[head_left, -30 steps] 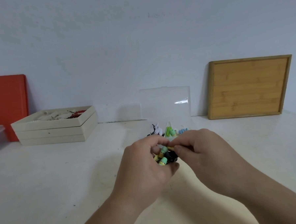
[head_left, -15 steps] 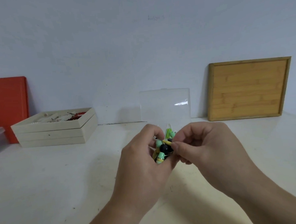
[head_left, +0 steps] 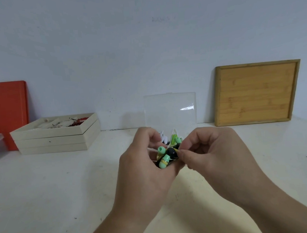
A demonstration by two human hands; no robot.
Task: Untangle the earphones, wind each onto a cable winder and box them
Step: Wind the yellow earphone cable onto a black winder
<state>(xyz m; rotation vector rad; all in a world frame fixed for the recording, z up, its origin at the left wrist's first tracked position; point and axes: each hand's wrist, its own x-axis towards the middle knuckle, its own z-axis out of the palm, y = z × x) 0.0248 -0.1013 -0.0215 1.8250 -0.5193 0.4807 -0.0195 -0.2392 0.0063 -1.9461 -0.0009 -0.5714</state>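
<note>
Earphone bundle point(head_left: 166, 157): gripped in left hand point(head_left: 148, 171) above the table point(head_left: 46, 193), right hand point(head_left: 209, 152) pinching its yellow cord point(head_left: 175, 150) at right; open box point(head_left: 170, 110) directly beyond both hands.

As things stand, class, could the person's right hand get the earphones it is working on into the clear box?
Probably yes. The right hand pinches the earphones with the left hand, just in front of the clear box, whose lid stands open. Nothing lies between; the left hand must let go first.
</note>
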